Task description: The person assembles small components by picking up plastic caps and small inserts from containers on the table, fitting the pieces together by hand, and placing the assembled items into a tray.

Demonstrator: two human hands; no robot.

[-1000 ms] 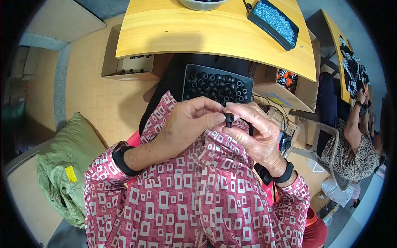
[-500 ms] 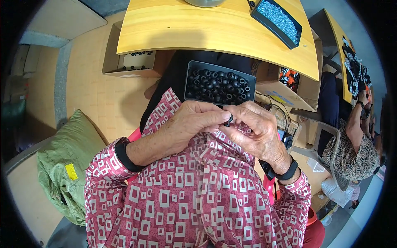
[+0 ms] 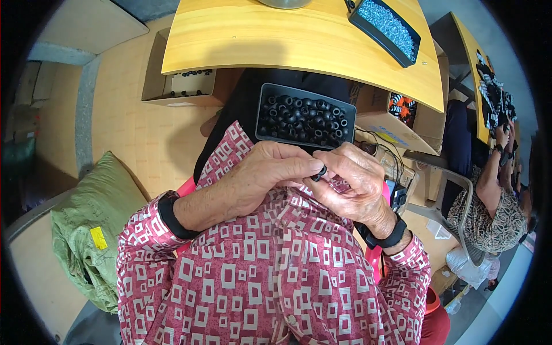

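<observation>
My left hand [image 3: 259,178] and my right hand [image 3: 353,187] meet in front of my chest, fingertips together. Between them they pinch a small black ring-shaped part [image 3: 320,172]. Both thumbs and forefingers close on it, and the fingers hide most of it. Just beyond the hands, on my lap, lies a black tray [image 3: 265,98] filled with several black ring parts [image 3: 305,118] of the same kind. Both wrists wear dark bands, and my sleeves are pink with white squares.
A yellow wooden table [image 3: 276,40] stands ahead, carrying a black tray of small silvery parts [image 3: 388,26]. An open cardboard box [image 3: 178,86] sits under its left end, more boxes [image 3: 391,115] at right. A green sack [image 3: 92,230] lies at left. Another person [image 3: 489,195] sits at right.
My hands stay together on the small black part, with the fingers shifting slightly around it. The view has tilted a little, so the tray and table sit higher in the picture.
</observation>
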